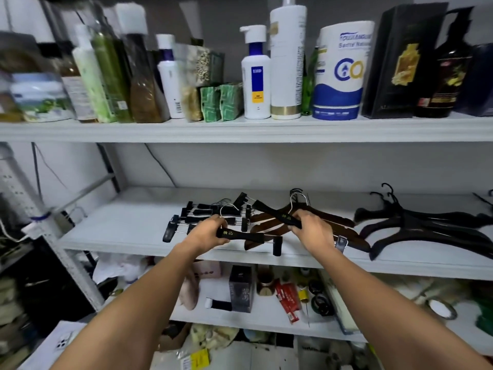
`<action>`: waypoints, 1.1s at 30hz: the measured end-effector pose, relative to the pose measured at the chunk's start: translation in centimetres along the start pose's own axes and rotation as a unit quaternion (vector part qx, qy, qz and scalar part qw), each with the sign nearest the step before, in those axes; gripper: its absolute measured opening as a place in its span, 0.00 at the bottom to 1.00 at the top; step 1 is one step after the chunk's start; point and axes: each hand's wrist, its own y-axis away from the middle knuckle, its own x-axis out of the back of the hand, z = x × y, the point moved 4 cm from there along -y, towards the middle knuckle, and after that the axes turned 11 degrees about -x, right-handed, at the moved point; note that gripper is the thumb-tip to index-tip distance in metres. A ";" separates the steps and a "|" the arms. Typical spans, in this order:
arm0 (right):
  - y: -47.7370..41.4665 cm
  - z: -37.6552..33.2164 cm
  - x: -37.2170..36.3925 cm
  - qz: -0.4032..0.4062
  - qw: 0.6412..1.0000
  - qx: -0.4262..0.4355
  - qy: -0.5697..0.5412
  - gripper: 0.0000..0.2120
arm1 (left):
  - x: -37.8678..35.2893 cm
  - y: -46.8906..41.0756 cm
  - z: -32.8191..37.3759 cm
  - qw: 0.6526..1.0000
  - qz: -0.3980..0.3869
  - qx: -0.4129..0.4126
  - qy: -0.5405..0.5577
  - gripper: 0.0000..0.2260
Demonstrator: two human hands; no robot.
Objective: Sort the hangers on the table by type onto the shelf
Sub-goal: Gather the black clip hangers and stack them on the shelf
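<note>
My left hand grips a black clip hanger with gold lettering, held level over the front of the middle shelf. My right hand grips a second black clip hanger that slants up to the left. Behind my left hand lies a pile of black clip hangers. Brown wooden hangers lie under and behind my right hand. Black plastic hangers are heaped at the shelf's right end.
The top shelf is crowded with bottles, boxes and a blue and white roll. The lower shelf holds small boxes, tubes and jars. A metal upright and cables stand at the left.
</note>
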 end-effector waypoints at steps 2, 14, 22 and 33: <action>-0.4 -1.2 -0.9 -0.014 1.000 -0.014 -0.002 0.15 | 0.1 0.2 -1.2 1.000 -0.001 0.000 0.003 0.17; -2.3 -8.8 -6.1 0.009 0.998 -0.057 0.019 0.14 | 0.1 -1.1 -13.2 0.999 0.006 0.021 0.034 0.17; -4.1 -13.8 -11.6 0.004 0.996 -0.087 0.026 0.10 | -4.1 -3.4 -20.5 0.997 -0.054 0.024 0.049 0.16; -4.1 -11.9 -13.8 0.004 0.983 -0.179 0.040 0.06 | -8.3 -7.3 -21.1 0.989 -0.059 0.002 0.138 0.14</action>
